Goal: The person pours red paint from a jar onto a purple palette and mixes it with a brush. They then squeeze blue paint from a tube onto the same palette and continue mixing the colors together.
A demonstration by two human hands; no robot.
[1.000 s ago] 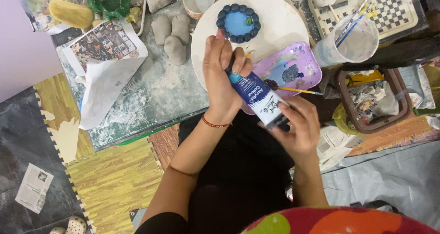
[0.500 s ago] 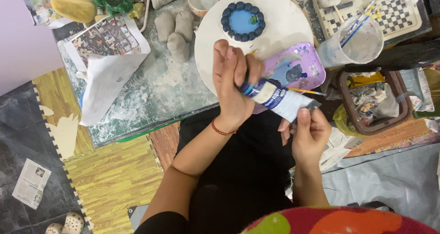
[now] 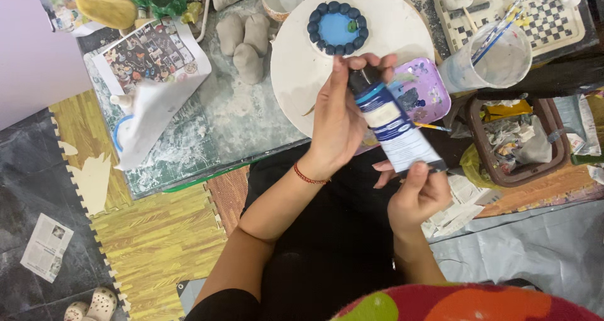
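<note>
Left hand (image 3: 343, 123) grips the cap end of the paint tube (image 3: 393, 123); right hand (image 3: 418, 195) pinches its bottom; purple palette (image 3: 418, 88) just behind the tube.

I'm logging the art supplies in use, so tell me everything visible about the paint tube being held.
The paint tube is a soft squeeze tube, white with blue bands and a dark cap at its upper end. It lies slanted, cap toward the round white board, flat crimped end toward the person. The left hand wraps the cap end, fingers at the cap; the right hand pinches the crimped end. It hangs in the air in front of the purple palette, touching nothing but the hands.
</note>
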